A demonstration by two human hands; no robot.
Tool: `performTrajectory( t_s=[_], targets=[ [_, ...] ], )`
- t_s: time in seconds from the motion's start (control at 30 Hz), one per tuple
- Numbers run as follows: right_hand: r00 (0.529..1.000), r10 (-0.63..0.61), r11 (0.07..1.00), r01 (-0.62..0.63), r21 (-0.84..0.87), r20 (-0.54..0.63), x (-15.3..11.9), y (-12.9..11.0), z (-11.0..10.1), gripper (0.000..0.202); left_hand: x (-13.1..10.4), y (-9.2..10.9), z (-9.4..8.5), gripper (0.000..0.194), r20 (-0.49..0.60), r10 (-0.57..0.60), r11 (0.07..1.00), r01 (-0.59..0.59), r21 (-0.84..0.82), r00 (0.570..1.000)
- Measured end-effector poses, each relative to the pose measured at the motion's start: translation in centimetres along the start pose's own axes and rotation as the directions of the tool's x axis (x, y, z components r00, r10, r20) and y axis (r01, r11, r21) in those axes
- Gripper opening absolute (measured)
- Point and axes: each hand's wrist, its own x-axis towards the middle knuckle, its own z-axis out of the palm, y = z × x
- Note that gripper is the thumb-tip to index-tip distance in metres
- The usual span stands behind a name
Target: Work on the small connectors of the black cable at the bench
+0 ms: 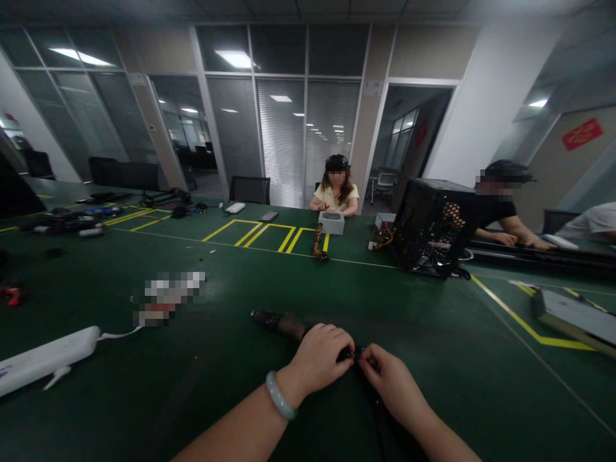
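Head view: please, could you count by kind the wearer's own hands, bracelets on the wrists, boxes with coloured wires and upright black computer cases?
Own hands: 2 (left hand, right hand)
Bracelets: 1
Boxes with coloured wires: 2
Upright black computer cases: 1
Total: 6

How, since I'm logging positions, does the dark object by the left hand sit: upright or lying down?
Lying down: the dark object stretches sideways over the green table from the left hand.
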Motion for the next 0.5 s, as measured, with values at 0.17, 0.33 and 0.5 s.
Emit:
performTrajectory(
  t_s=[0.17,0.33,0.5],
  targets=[
    [1.0,0.001,1.0,-0.001,0.004,0.007,0.04,-0.14,-0.11,0.012,0.08,0.06,-0.12,0.01,0.01,0.0,1.0,0.0,-0.01,1.0],
    [1.0,0.008,1.0,-0.008,0.006,-0.009,-0.13,-0.43,-0.17,0.011,0.0,0.13,-0.1,0.02,-0.013,0.002,0.999,-0.003,-0.041,1.0],
    [0.999,0.008,1.0,-0.008,-0.003,-0.035,-0.16,-0.15,0.01,0.009,-0.01,0.02,0.3,0.018,-0.027,-0.007,0.998,0.005,-0.066,1.0]
  ],
)
